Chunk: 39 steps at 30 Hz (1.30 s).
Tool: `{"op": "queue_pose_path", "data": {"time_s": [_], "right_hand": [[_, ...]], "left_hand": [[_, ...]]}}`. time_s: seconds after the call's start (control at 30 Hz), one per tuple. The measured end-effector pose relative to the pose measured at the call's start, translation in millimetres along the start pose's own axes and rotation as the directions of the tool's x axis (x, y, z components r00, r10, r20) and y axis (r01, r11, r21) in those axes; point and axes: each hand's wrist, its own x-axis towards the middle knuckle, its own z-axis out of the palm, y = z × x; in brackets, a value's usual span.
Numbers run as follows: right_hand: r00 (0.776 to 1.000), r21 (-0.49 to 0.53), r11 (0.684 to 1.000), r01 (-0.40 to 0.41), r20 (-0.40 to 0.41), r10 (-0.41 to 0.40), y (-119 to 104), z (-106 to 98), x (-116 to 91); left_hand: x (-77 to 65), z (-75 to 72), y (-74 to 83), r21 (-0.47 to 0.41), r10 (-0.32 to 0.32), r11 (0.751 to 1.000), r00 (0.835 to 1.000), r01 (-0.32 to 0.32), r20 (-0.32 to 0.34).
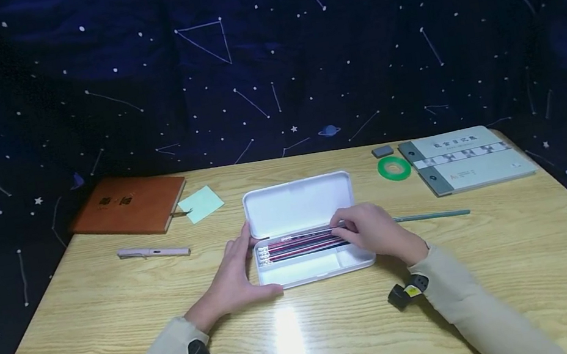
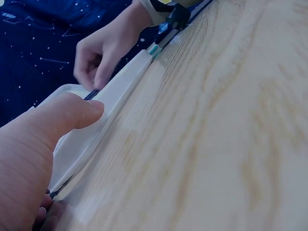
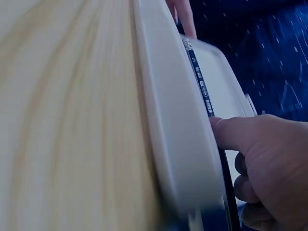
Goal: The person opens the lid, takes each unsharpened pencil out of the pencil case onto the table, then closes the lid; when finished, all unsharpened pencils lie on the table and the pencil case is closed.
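Observation:
A white pencil case [image 1: 298, 272] lies with its lid [image 1: 299, 205] raised, and several red-and-black striped pencils sit in its rear compartment. My left hand [image 1: 233, 278] holds the case at its left end, thumb by the front corner and fingers by the hinge side. Over the right part of the pencils, my right hand [image 1: 375, 230] pinches a dark pencil [image 3: 202, 86] with thumb and fingers. That pencil has pale printing and a whitish end; it lies along the case, above its front wall in the right wrist view.
A thin teal stick [image 1: 434, 215] lies right of the case. Behind it are a green tape roll [image 1: 382, 170], a grey eraser [image 1: 382, 151] and a grey-white notebook [image 1: 482, 164]. At left lie a brown notebook [image 1: 127, 211], pale green sticky notes [image 1: 201, 203] and a lilac pen [image 1: 153, 252].

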Motion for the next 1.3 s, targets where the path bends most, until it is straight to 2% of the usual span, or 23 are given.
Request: {"op": "queue_pose_path", "data": {"time_s": [0.2, 0.37, 0.67, 0.77, 1.07, 1.3], "right_hand": [[0.992, 0.024, 0.994, -0.108, -0.060, 0.109, 34.5, -9.5, -29.1], [0.982, 0.039, 0.989, -0.145, -0.116, 0.148, 61.9, -17.2, -54.5], [0.967, 0.005, 0.979, -0.205, -0.152, 0.203, 96.0, -34.5, -89.4], [0.966, 0.002, 0.975, -0.221, -0.137, 0.219, 102.5, -38.6, -94.3], [0.971, -0.012, 0.979, -0.202, -0.137, 0.198, 111.7, -44.3, -96.8], [0.966, -0.009, 0.970, -0.243, -0.090, 0.241, 111.7, -43.2, -92.0]], "left_hand": [[0.3, 0.5, -3.1, 0.015, 0.005, 1.000, 1.000, -0.005, -0.007], [0.0, 0.1, -2.7, 0.020, 0.002, 1.000, 1.000, -0.002, -0.004], [0.4, 0.6, -1.3, 0.016, 0.013, 1.000, 1.000, -0.013, 0.003], [0.1, 0.8, -1.5, 0.018, 0.013, 1.000, 1.000, -0.013, 0.004], [0.3, 0.5, -0.2, 0.021, 0.036, 0.999, 0.999, -0.035, -0.013], [-0.2, 0.8, -0.7, 0.020, 0.020, 1.000, 1.000, -0.020, -0.009]]}}
